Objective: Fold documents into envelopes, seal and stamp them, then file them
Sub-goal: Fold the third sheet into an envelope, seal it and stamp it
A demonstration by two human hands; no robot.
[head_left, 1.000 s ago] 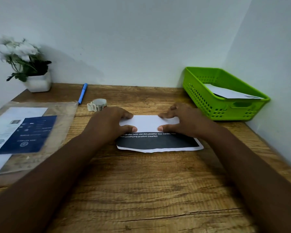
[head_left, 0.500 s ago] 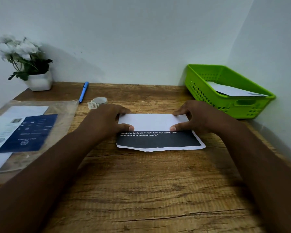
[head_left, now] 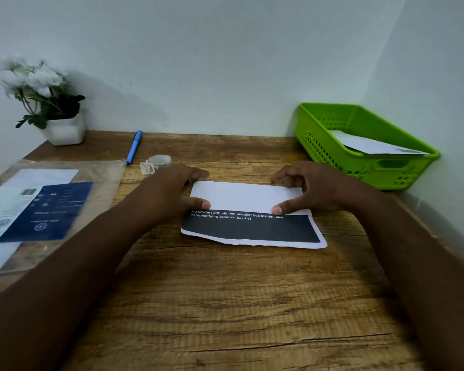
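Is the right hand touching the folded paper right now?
Touching. In the head view the right hand pinches the folded document at its right end, thumb on the white flap's near edge and fingers at its far edge.

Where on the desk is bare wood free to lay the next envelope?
Free: the wide near strip between the folded document and the desk's front edge, and the back strip between pen and green basket. Crowded: the left side under the plastic sleeve of papers, and around the tape roll.
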